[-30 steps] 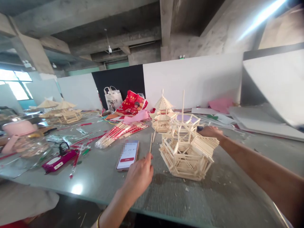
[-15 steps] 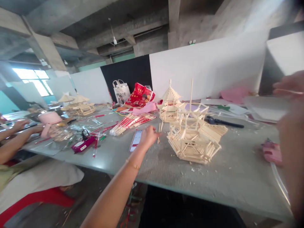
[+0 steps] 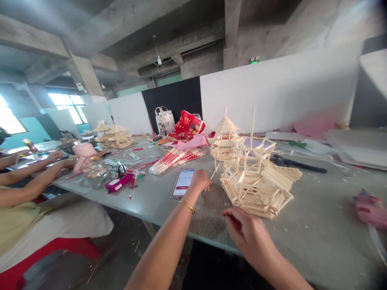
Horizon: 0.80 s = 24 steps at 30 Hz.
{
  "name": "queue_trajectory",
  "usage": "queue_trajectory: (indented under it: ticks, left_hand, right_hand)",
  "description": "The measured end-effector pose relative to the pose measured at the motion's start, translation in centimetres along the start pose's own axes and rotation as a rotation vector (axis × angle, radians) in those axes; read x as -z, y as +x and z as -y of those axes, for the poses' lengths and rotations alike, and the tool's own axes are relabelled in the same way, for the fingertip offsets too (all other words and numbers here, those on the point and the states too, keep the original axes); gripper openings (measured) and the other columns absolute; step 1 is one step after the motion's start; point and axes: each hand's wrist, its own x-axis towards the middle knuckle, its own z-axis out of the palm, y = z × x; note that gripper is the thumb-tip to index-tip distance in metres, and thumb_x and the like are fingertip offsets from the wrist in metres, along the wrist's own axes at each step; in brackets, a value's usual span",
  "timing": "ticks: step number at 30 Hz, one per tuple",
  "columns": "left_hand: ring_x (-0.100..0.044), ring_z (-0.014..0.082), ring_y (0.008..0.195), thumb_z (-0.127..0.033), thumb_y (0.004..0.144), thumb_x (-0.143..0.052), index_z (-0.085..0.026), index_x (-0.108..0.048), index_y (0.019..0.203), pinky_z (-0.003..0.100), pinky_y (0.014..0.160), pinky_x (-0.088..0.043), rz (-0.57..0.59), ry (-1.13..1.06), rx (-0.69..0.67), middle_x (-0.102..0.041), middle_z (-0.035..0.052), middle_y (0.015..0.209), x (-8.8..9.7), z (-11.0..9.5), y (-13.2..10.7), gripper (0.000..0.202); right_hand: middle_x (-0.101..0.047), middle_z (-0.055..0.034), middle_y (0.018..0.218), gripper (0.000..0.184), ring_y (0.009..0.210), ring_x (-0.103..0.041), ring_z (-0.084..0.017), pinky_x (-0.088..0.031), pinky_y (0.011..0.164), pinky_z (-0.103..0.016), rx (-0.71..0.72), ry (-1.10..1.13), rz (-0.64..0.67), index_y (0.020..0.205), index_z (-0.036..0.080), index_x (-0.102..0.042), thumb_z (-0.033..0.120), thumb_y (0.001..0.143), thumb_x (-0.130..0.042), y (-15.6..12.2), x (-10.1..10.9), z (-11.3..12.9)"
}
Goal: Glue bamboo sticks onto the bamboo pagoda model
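Note:
My left hand [image 3: 200, 182] is closed in a pinch at the right edge of a phone [image 3: 182, 182] with a lit screen. The tip of a thin wooden stick shows under its fingertips, and a few loose sticks [image 3: 215, 171] lie just beyond. My right hand [image 3: 246, 229] hangs over the table's near side, fingers curled together; what they hold, if anything, is hidden. In front of it stands a many-sided model built of wooden sticks [image 3: 256, 193], with railings, a slatted side panel and one tall upright stick. Neither hand touches the model.
Behind it stands a roofed stick pavilion [image 3: 225, 129]. Bundled sticks in plastic [image 3: 173, 159], a magenta power strip [image 3: 119, 183], a black tool [image 3: 299, 163] and a pink glue gun [image 3: 370, 209] lie around. At left, a co-worker's arms [image 3: 39, 173] reach over the table [image 3: 314, 233].
My right hand has come down from the upper right to the table's near side, left and below the model's front. My left hand stays by the phone and sticks. The view has shifted left.

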Motion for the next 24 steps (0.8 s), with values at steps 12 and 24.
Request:
queue_trajectory:
  ticks: [12, 24]
  left_hand:
    - [-0.059, 0.0218, 0.098, -0.031, 0.087, -0.056, -0.017, -0.055, 0.115, 0.041, 0.081, -0.05, 0.02, -0.163, 0.004, -0.057, 0.0091, 0.117, 0.5, 0.9, -2.0, 0.031]
    - [-0.042, 0.0075, 0.034, -0.045, 0.085, -0.046, -0.019, -0.053, 0.077, 0.018, 0.033, -0.032, -0.203, -0.825, -0.07, -0.047, -0.0069, 0.049, -2.4, 1.6, -14.0, 0.028]
  right_hand:
    - [-0.053, -0.001, 0.061, 0.029, 0.056, -0.046, -0.013, -0.031, 0.058, -0.026, -0.05, 0.027, 0.076, 0.07, 0.017, -0.058, 0.032, 0.087, -0.04, 1.1, -0.5, -0.2]
    - [-0.062, -0.0016, 0.076, 0.045, 0.042, -0.055, -0.009, -0.034, 0.03, -0.016, -0.275, 0.775, 0.391, 0.085, 0.016, -0.049, 0.06, 0.087, -0.037, 1.7, -2.5, 1.1]
